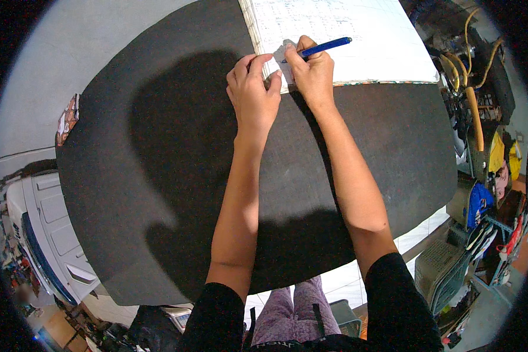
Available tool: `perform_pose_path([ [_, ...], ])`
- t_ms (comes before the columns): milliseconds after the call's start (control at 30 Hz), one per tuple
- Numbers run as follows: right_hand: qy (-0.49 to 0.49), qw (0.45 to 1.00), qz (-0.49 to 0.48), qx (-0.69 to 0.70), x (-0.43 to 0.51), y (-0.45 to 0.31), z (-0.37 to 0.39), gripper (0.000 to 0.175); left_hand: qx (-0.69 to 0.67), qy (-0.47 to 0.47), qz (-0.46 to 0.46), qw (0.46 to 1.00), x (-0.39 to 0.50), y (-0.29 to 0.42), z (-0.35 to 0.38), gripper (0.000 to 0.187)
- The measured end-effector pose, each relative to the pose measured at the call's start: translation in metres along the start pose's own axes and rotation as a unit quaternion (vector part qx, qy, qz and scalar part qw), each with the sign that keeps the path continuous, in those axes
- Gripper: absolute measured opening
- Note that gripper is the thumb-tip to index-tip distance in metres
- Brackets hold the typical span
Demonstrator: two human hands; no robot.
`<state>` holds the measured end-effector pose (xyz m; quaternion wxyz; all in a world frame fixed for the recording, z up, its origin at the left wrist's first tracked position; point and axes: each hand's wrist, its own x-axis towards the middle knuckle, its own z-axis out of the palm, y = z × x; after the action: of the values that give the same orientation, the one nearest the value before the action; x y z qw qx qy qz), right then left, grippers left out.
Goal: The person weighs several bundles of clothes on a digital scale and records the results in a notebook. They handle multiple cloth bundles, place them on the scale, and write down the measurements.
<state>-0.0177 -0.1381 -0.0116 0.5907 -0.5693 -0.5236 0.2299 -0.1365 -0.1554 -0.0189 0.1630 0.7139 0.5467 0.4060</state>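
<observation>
An open ledger-like notebook [378,53] lies at the far side of a dark tabletop [193,145]. Handwriting fills the upper part of its visible page, while the lower right part looks blank. My right hand [312,75] grips a blue pen [328,46], its tip down near the page's left margin. My left hand [255,88] rests at the notebook's lower left corner, fingers curved and parted, fingertips touching the page edge. Shadow darkens the paper around the pen tip.
A white cabinet-like appliance [53,220] stands left of the table. On the right are a grey plastic basket [442,264], a blue bag [480,200] and a yellow curved handle [474,119]. A patterned piece [68,119] sits at the table's left edge.
</observation>
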Motion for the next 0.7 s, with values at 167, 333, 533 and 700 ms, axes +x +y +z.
perform_pose_path([
  [167,0.001,1.0,0.004,0.013,0.0028,0.0062,-0.0033,0.033,-0.007,-0.003,-0.001,1.0,0.0009,0.0004,0.0,0.033],
  [333,0.007,1.0,0.003,0.011,0.0013,0.0043,0.0002,0.031,-0.004,0.001,0.005,1.0,0.0011,-0.0019,-0.0004,0.032],
  [533,0.006,1.0,0.029,0.003,-0.0003,0.0013,0.0013,0.025,0.004,0.004,0.001,1.0,0.0006,-0.0021,-0.0011,0.032],
  [700,-0.001,0.999,0.035,0.009,0.0004,0.0045,-0.0024,0.025,-0.002,0.008,-0.001,1.0,-0.0015,-0.0008,-0.0001,0.033],
])
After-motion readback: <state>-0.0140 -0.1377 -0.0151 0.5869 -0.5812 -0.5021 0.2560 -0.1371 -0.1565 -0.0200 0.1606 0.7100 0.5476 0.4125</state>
